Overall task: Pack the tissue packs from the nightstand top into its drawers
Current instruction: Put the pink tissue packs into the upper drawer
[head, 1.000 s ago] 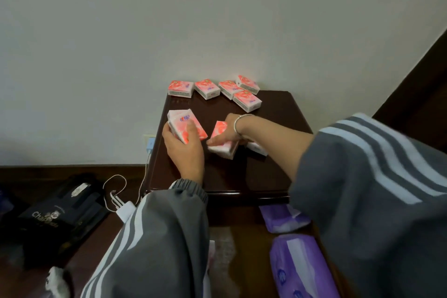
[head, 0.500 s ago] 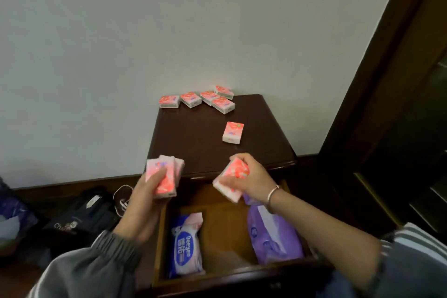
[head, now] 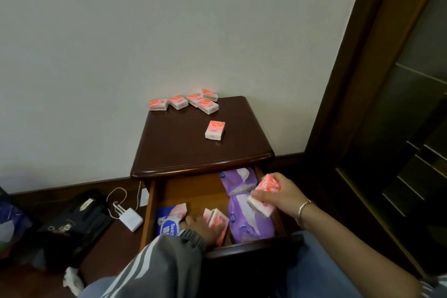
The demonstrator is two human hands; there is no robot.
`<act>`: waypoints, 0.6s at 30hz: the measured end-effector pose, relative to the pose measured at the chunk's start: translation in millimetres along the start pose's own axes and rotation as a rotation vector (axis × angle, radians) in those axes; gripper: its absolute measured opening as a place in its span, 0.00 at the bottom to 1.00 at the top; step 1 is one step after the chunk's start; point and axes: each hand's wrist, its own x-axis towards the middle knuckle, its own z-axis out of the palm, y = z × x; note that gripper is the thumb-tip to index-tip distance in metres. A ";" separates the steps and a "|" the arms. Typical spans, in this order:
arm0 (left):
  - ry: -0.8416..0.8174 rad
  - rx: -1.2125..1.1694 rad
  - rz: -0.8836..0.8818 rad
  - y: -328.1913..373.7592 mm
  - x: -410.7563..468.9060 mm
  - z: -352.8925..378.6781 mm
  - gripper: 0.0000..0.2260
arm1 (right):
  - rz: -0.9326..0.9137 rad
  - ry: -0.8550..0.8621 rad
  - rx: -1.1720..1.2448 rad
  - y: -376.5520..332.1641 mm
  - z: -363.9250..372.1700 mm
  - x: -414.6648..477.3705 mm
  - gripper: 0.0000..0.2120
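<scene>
The dark wooden nightstand (head: 183, 152) has its top drawer (head: 193, 191) pulled open. Several pink tissue packs (head: 183, 102) lie along the back edge of the top, and one lone pack (head: 215, 129) rests mid-top. My left hand (head: 200, 226) is down inside the drawer, closed on a stack of pink packs (head: 217, 221) near the drawer's front. My right hand (head: 278, 197) hovers over the drawer's right side, gripping a pink tissue pack (head: 264, 195).
Inside the drawer lie purple packets (head: 249, 220) on the right and a blue-and-white wipes pack (head: 169, 224) on the left. A white charger with cable (head: 131, 219) and a black bag (head: 72, 222) sit on the floor at left. A dark wooden door frame (head: 362, 80) stands at right.
Both hands dropped from drawer-front height. My left hand went into the drawer with its packs; my right hand moved right and down over the purple packets.
</scene>
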 end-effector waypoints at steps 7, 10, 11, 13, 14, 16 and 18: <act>0.129 0.107 0.298 -10.4 19.4 -6.2 0.37 | -0.002 0.013 0.038 7.3 0.4 -3.1 0.20; -0.043 0.043 0.268 -13.6 30.2 -11.3 0.32 | -0.002 -0.009 0.100 13.9 11.0 0.7 0.19; -0.051 0.011 0.231 -13.5 32.4 -12.0 0.30 | -0.002 -0.011 0.109 16.4 13.7 1.9 0.19; -0.031 -0.048 0.175 -11.1 32.7 -11.6 0.26 | 0.009 -0.009 0.120 22.0 17.4 4.3 0.21; -0.025 -0.069 0.158 -9.9 31.7 -10.2 0.25 | 0.018 -0.004 0.136 25.4 18.8 5.5 0.20; -0.013 -0.125 0.150 -7.7 29.0 -4.3 0.24 | 0.033 0.012 0.190 31.9 21.1 7.9 0.19; -0.025 -0.256 0.165 -4.1 26.8 0.5 0.26 | 0.053 0.020 0.254 37.9 23.8 9.9 0.19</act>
